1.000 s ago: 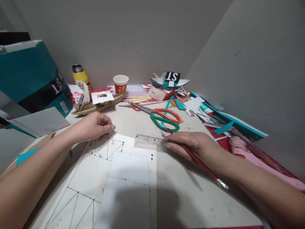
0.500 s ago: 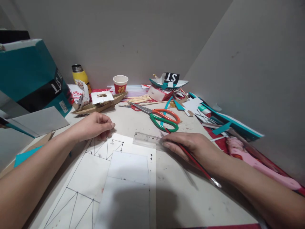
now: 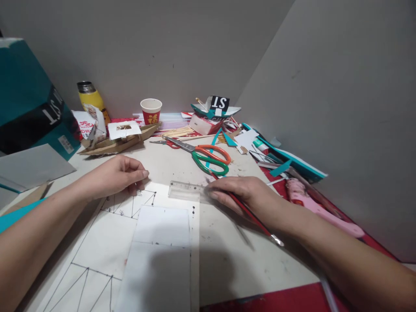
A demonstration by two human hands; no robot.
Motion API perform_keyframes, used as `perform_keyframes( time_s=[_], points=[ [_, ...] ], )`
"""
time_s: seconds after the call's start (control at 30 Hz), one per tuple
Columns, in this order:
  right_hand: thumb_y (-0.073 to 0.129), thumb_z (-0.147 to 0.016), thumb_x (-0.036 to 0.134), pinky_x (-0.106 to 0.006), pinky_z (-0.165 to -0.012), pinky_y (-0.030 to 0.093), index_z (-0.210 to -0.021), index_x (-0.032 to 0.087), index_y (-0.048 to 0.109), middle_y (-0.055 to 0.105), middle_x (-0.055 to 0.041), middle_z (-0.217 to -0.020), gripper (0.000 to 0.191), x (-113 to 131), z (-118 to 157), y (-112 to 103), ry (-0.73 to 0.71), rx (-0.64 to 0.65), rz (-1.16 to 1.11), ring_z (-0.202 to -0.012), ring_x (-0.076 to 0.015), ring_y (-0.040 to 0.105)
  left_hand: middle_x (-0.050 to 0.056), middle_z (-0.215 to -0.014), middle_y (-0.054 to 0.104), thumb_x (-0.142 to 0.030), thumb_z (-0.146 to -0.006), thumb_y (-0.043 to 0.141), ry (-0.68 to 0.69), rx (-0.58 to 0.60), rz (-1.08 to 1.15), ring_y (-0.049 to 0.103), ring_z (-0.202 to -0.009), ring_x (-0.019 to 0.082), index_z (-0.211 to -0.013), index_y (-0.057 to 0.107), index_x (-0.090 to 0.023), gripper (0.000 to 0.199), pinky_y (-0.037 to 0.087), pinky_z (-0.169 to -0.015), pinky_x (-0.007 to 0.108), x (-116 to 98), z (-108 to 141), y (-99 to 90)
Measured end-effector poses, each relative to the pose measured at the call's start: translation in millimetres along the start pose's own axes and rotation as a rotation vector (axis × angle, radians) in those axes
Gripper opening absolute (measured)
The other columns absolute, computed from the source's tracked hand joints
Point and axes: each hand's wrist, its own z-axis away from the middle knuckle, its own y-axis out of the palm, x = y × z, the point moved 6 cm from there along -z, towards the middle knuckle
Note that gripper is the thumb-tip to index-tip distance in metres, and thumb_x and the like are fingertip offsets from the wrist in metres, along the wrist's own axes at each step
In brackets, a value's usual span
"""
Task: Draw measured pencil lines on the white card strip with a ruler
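My left hand [image 3: 118, 175] rests at the upper edge of a large paper sheet [image 3: 97, 242] with ink-drawn triangles, its fingers loosely curled and nothing visible in them. A red and black pencil [image 3: 251, 212] lies through my right hand [image 3: 247, 195], slanting toward me with its metal end out. The fingertips of that hand are on the right end of a clear plastic ruler [image 3: 185, 190], which reaches left over the sheet. Below the ruler, a smaller white card [image 3: 162, 229] with faint lines and dots lies on the sheet. Scissors [image 3: 201, 156] with orange and green handles lie just beyond.
Behind are a cardboard boat [image 3: 120, 145], a paper cup [image 3: 151, 117], a yellow bottle [image 3: 92, 99], thin sticks [image 3: 175, 131] and a teal model boat [image 3: 216, 110]. A teal box [image 3: 29, 95] stands left. Scraps and a pink glue gun [image 3: 325, 210] lie right.
The whole view has shifted, so things sit further left in the picture. Both hands keep nearly the same pose, and the ruler and pencil stay with my right hand.
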Motion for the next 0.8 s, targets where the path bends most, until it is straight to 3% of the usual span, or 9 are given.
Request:
perform_keyframes(
  time_s=[0.4, 0.6, 0.8],
  points=[
    [0.049, -0.103, 0.026, -0.031, -0.066, 0.051, -0.097, 0.018, 0.075, 0.077, -0.009, -0.085, 0.028, 11.6, -2.6, -0.5, -0.05, 0.067, -0.078, -0.074, -0.0211, 0.072, 0.004, -0.064, 0.071, -0.047, -0.086, 0.069, 0.005, 0.057, 0.048, 0.058, -0.053, 0.012, -0.074, 0.069, -0.017, 0.033, 0.045, -0.05, 0.021, -5.4, 2.5, 9.9],
    [0.05, -0.102, 0.026, -0.031, -0.07, 0.052, -0.1, 0.018, 0.074, 0.078, -0.0092, -0.09, 0.026, 10.9, -2.3, -0.7, -0.008, 0.054, -0.102, -0.079, -0.0214, 0.073, 0.007, -0.065, 0.075, -0.042, -0.083, 0.073, -0.048, -0.04, 0.137, 0.061, -0.049, 0.012, -0.077, 0.069, -0.016, 0.028, 0.044, -0.046, 0.019, -1.2, 1.2, -0.8],
    [0.046, -0.1, 0.025, -0.028, -0.063, 0.047, -0.089, 0.019, 0.072, 0.073, -0.0055, -0.08, 0.028, 25.3, -7.1, -13.2, 0.053, 0.087, -0.169, -0.069, -0.0182, 0.067, 0.004, -0.061, 0.072, -0.041, -0.081, 0.075, 0.006, -0.101, 0.212, 0.058, -0.046, 0.009, -0.072, 0.069, -0.016, 0.028, 0.044, -0.045, 0.017, -5.8, 3.5, -9.8]
  ],
)
